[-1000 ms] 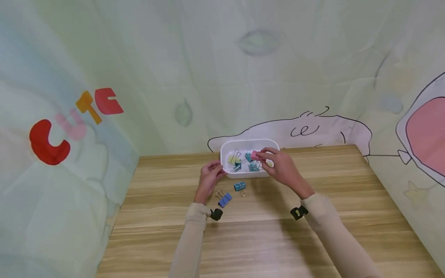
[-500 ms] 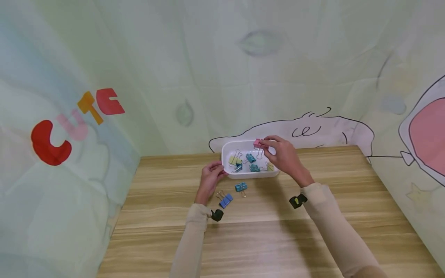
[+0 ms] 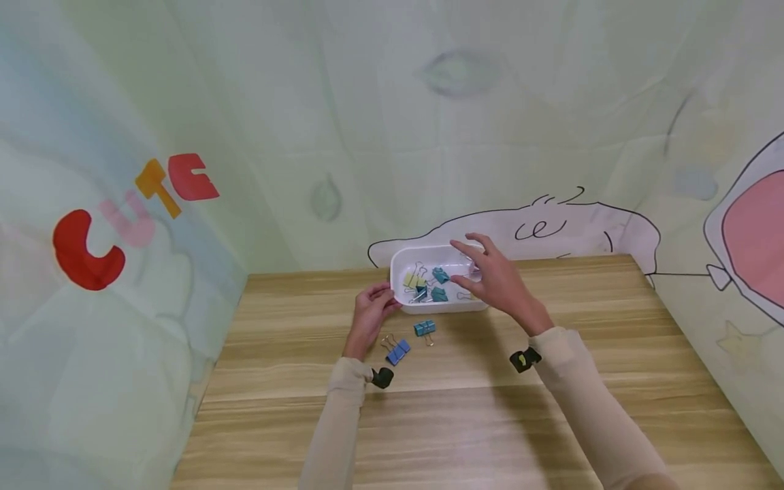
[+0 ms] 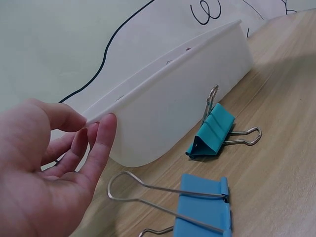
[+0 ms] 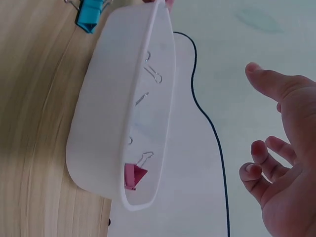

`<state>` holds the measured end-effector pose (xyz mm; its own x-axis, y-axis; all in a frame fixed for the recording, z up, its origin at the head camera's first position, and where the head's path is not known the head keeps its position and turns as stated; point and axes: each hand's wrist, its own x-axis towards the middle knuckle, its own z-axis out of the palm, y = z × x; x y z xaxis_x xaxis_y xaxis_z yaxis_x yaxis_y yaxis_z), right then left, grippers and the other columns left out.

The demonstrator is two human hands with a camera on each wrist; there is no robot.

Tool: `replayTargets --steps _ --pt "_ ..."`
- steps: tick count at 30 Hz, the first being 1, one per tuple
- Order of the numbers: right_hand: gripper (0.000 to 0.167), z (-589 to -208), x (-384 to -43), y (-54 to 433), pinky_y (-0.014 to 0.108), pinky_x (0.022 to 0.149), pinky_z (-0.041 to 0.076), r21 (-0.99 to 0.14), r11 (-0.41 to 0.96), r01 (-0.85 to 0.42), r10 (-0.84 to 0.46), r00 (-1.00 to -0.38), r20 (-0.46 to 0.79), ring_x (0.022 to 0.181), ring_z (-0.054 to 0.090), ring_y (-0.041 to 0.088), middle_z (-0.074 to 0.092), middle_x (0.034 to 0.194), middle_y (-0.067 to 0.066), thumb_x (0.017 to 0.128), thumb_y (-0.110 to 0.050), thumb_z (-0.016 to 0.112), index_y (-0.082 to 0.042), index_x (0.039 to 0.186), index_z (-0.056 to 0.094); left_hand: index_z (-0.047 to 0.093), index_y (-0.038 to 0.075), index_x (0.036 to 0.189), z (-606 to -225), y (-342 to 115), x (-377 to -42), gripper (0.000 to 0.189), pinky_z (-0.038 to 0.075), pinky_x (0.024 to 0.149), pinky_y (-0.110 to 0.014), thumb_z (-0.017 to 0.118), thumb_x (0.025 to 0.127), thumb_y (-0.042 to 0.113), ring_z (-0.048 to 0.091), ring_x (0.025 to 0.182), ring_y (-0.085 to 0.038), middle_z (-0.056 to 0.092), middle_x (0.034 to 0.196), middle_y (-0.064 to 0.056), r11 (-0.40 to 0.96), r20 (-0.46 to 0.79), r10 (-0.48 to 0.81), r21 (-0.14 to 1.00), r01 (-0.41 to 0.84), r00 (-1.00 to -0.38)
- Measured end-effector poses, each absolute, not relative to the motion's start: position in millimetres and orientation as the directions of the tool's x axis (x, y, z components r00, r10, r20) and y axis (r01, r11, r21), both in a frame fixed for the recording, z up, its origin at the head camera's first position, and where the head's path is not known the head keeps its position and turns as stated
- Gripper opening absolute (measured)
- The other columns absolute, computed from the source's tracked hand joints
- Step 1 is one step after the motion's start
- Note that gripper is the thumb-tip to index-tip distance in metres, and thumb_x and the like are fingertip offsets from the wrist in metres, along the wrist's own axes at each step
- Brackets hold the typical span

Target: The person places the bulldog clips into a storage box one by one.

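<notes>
My left hand [image 3: 370,313] pinches the left end of a white plastic box [image 3: 444,307], thumb and fingers on its rim. Over the box's right end my right hand [image 3: 502,279] has its thumb and fingers spread apart, nothing between them. Inside the box lie several teal binder clips [image 3: 440,275] and a yellow binder clip [image 3: 414,280] with wire handles raised. The right wrist view shows a pink binder clip [image 5: 134,176] inside, near one end, partly behind the wall; in the head view the right hand hides most of that end.
On the wood-grain table [image 3: 441,429], just in front of the box, lie a teal binder clip [image 3: 424,329] and a blue binder clip [image 3: 397,352], both close to my left hand. A printed cloth backdrop [image 3: 380,136] rises right behind the box.
My right hand held the pink binder clip over the box and moved it toward the back right; it has let go and its fingers are spread. The left hand has stayed at the rim.
</notes>
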<state>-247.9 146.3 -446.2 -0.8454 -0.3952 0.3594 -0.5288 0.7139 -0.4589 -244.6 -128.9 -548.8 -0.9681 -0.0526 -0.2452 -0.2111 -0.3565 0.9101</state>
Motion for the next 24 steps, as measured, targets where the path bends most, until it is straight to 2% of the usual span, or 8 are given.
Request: replayTargets --steps 2,7,9,13,20,24 --pt "0.069 -447.8 -245.0 143.2 0.056 0.093 0.061 -0.451 0.704 -0.549 -0.412 -0.832 0.37 0.106 0.067 0.038 0.043 0.156 0.019 0.089 -0.031 0.085 -0.014 0.15 0.056 0.052 -0.013 0.136 -548.7 -129.0 -245.3 0.035 0.064 0.086 -0.028 0.059 0.103 -0.002 0.065 0.104 -0.033 0.053 0.13 -0.03 -0.357 -0.242 -0.051 0.91 -0.208 -0.969" --pt "0.065 -456.9 -233.5 132.5 0.052 0.095 0.06 -0.443 0.676 -0.589 -0.468 -0.807 0.36 0.115 0.061 0.037 0.048 0.15 0.018 0.089 -0.034 0.084 -0.013 0.145 0.06 0.051 -0.014 0.136 -548.5 -129.2 -245.8 0.036 0.064 0.086 -0.028 0.058 0.103 -0.003 0.066 0.102 -0.031 0.052 0.131 -0.033 -0.355 -0.228 -0.048 0.914 -0.197 -0.972" --pt "0.063 -463.2 -228.4 127.6 0.054 0.103 0.056 -0.452 0.659 -0.601 -0.49 -0.799 0.347 0.122 0.057 0.037 0.05 0.148 0.016 0.089 -0.033 0.084 -0.013 0.144 0.062 0.051 -0.015 0.137 -548.5 -129.3 -245.6 0.036 0.064 0.085 -0.028 0.058 0.103 -0.004 0.066 0.101 -0.03 0.052 0.131 -0.033 -0.355 -0.225 -0.046 0.914 -0.195 -0.973" --pt "0.058 -477.2 -219.6 118.3 0.057 0.105 0.054 -0.464 0.614 -0.639 -0.541 -0.768 0.342 0.122 0.059 0.037 0.056 0.142 0.017 0.088 -0.029 0.086 -0.012 0.14 0.065 0.05 -0.016 0.137 -550.0 -128.9 -245.8 0.038 0.065 0.084 -0.027 0.058 0.102 -0.005 0.067 0.098 -0.029 0.052 0.129 -0.034 -0.359 -0.222 -0.048 0.914 -0.19 -0.974" --pt "0.052 -502.6 -208.7 108.3 0.045 0.09 0.062 -0.478 0.579 -0.661 -0.611 -0.739 0.283 0.107 0.067 0.03 0.06 0.138 0.016 0.09 -0.028 0.084 -0.009 0.136 0.067 0.049 -0.017 0.137 -550.4 -128.5 -244.8 0.037 0.065 0.084 -0.028 0.056 0.102 -0.007 0.066 0.096 -0.028 0.052 0.129 -0.035 -0.364 -0.221 -0.051 0.912 -0.188 -0.974" --pt "0.052 -517.4 -205.9 104.1 0.046 0.097 0.06 -0.488 0.585 -0.648 -0.629 -0.742 0.231 0.113 0.066 0.031 0.061 0.138 0.015 0.091 -0.027 0.083 -0.008 0.136 0.067 0.05 -0.017 0.137 -550.0 -129.0 -244.2 0.036 0.065 0.086 -0.029 0.056 0.103 -0.006 0.067 0.098 -0.03 0.052 0.13 -0.035 -0.357 -0.215 -0.05 0.916 -0.184 -0.975"
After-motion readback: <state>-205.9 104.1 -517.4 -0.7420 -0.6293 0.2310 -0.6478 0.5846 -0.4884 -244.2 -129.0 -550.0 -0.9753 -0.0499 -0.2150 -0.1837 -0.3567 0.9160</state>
